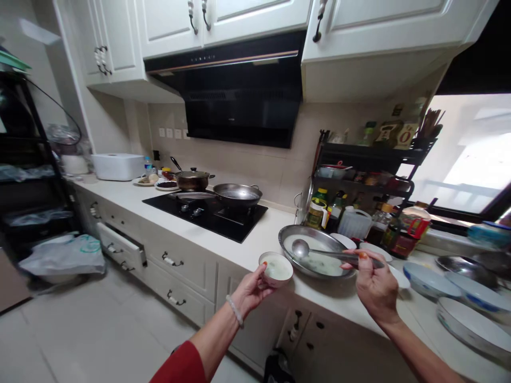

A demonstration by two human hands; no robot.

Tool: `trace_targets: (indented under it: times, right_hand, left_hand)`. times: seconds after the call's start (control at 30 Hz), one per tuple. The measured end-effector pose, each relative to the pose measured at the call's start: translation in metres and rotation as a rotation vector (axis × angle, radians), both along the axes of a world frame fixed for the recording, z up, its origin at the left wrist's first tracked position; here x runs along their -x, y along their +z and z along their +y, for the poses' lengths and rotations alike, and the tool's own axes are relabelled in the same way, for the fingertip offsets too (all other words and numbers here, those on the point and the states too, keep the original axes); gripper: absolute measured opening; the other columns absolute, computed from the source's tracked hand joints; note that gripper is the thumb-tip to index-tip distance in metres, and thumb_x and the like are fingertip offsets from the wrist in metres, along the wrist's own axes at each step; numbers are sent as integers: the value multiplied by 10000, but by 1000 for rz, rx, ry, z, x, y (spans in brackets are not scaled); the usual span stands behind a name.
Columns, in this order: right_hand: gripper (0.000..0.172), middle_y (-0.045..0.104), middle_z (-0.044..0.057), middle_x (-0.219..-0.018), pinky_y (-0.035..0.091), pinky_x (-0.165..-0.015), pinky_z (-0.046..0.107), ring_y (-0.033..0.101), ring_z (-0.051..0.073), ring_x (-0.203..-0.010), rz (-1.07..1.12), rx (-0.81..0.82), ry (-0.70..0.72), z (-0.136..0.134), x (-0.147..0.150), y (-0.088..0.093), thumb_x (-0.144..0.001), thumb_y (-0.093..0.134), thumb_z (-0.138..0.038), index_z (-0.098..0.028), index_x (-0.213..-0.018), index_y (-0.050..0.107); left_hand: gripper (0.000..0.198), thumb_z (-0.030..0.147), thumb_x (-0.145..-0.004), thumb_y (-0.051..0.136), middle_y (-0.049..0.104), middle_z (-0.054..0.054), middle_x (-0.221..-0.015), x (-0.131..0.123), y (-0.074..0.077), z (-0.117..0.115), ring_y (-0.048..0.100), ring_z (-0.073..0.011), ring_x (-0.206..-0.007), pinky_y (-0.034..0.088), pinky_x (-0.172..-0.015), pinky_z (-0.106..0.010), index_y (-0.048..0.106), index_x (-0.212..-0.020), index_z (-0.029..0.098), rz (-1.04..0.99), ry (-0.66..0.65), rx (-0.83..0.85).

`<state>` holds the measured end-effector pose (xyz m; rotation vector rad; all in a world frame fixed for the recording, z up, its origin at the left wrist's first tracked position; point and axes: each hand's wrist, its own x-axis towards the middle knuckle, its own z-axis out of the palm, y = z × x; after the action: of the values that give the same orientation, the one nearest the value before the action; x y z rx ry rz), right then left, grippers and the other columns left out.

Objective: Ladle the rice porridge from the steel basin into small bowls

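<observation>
A small bowl (pixel 276 269) of pale liquid with green bits rests in my left hand (pixel 255 290), thumb on its rim, at the counter's front edge. My right hand (pixel 375 287) is closed round the handle of a metal ladle (pixel 301 248). The ladle's head is over a wide metal basin (pixel 288 232) that holds whitish soup with green pieces. The basin stands on the counter just right of the small bowl.
Several bowls (pixel 471 324) stand at the right. Behind the basin is a rack (pixel 367 151) with bottles. A pan (pixel 237 194) and a lidded pot (pixel 192 181) sit by the black cooktop (pixel 191 215). A drawer (pixel 120 244) at lower left is pulled out.
</observation>
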<state>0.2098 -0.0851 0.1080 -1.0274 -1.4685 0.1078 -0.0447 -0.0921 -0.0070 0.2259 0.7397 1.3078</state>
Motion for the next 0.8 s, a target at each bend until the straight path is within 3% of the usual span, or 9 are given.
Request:
trace_targets:
  times: [0.13,0.27,0.43,0.57,0.8]
  right_hand:
    - [449,685,104,-847,530,-516,339,626,178,-473,67,90,10,22,-12,-18,-854,410,-635,-205,-874,535]
    - [420,684,95,-824,534,-514,348,623,187,-469,98,142,4,28,-18,-27,-836,433,-624,-216,-859,527]
    - [391,686,88,-809,530,-494,354,626,192,-458,166,220,30,31,-20,-29,-789,496,-604,-218,-842,529]
    - [331,677,56,-696,528,-454,335,602,181,-421,346,308,17,40,-27,-29,-739,576,-539,-214,-795,543]
    - [149,621,29,-636,563,-446,271,626,168,-552,668,317,-37,65,-40,-21,-651,662,-317,-186,-640,593]
  left_hand:
    - [348,320,-767,741,379,90,-432,-1,-1,0,361,-55,-391,493,-528,-247,462,-621,171,-11,8,-4]
    - [316,304,-785,723,397,79,-434,-2,1,-2,392,-68,-401,490,-529,-251,481,-634,168,-12,6,2]
    - [257,299,-760,750,468,61,-478,0,2,-6,451,-77,-431,521,-597,-278,552,-716,142,-8,15,10]
    - [261,302,-745,765,462,62,-478,4,4,-7,501,-92,-460,530,-613,-279,560,-732,141,-3,19,15]
    - [149,232,-852,644,470,57,-474,16,17,-5,506,-95,-445,551,-589,-298,569,-777,128,-26,57,71]
